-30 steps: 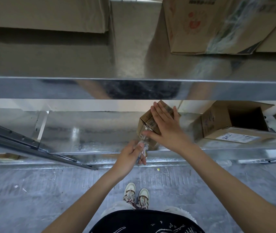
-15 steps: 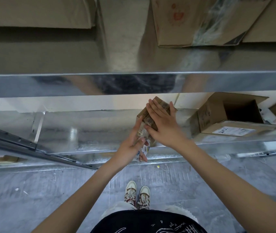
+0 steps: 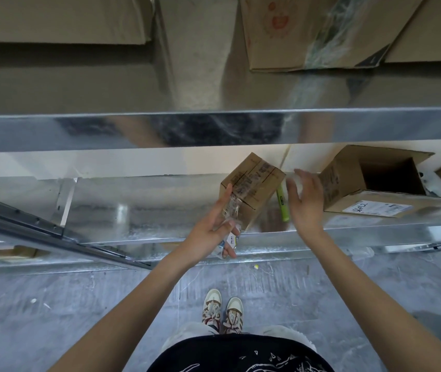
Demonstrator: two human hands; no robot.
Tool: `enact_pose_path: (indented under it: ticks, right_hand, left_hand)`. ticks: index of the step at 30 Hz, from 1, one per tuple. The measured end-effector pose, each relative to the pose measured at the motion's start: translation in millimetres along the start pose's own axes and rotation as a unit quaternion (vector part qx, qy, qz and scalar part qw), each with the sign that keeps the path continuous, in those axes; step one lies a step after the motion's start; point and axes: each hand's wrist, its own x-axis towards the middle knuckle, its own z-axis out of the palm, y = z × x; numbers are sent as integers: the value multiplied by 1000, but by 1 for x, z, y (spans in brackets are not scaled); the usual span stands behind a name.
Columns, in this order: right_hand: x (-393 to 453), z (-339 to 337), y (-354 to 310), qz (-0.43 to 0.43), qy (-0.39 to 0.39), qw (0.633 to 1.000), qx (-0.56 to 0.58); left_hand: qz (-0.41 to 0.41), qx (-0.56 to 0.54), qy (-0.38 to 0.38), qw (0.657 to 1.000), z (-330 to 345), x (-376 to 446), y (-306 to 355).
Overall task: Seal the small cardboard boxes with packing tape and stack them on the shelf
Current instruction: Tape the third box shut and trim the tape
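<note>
A small brown cardboard box (image 3: pixel 253 185) with printed text stands tilted on the lower metal shelf (image 3: pixel 144 208). My left hand (image 3: pixel 214 229) is against its left front corner. It grips a roll of clear packing tape (image 3: pixel 229 241) with a white label, and crinkled clear tape runs from the hand onto the box. My right hand (image 3: pixel 305 201) hovers just right of the box, fingers apart, holding nothing. A green pen-like tool (image 3: pixel 282 206) lies on the shelf between the box and my right hand.
An open cardboard box (image 3: pixel 348 194) with a white label lies on its side at the shelf's right. Larger cartons (image 3: pixel 308 30) stand on the upper shelf (image 3: pixel 214 127). A grey rail (image 3: pixel 39 224) slants at the left. My shoes (image 3: pixel 222 310) are on the concrete floor.
My right hand has come off the top of the small box and moved right, uncovering the green tool. My left hand has slid up along the box's left corner with the tape.
</note>
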Motion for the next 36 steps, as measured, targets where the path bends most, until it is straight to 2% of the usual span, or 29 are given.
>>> enact_pose_path:
  ticks: [3,5,8,13,15,19,23,28,32,36]
  right_hand:
    - [17,17,39,144,-55,985,-72]
    - [24,25,48,187,-94,974,-89]
    - [26,35,50,149,-165,959,-178]
    - [17,37,49,121,-183,950,-222]
    - [11,27,50,119,-196,958,-175]
    - [-19,-16,30,136,-165,977,15]
    - [-49,-59,2,120,-151,977,87]
    - [-67,-83,-28,182,-222,930,229]
    - [-77,-83,-40,183,-312,893,267]
    - [-83,-71,-48,207,-336,874,282]
  left_hand:
    - [-1,2,-6,1000,0,-1,2]
    - [-3,7,-8,1000,0,-2,2]
    - [-7,16,-7,1000,-1,-1,2]
    - [-7,12,-5,1000,0,-1,5]
    - [-6,3,-8,1000,0,-2,6]
    - [-3,-19,-13,1000,0,-3,10]
    - [-6,-28,-24,999,-2,-2,10]
    - [-17,-33,-31,999,-4,-3,12]
    - [-14,-22,-29,999,-5,-2,11]
    - [-20,-16,-30,999,-6,-3,11]
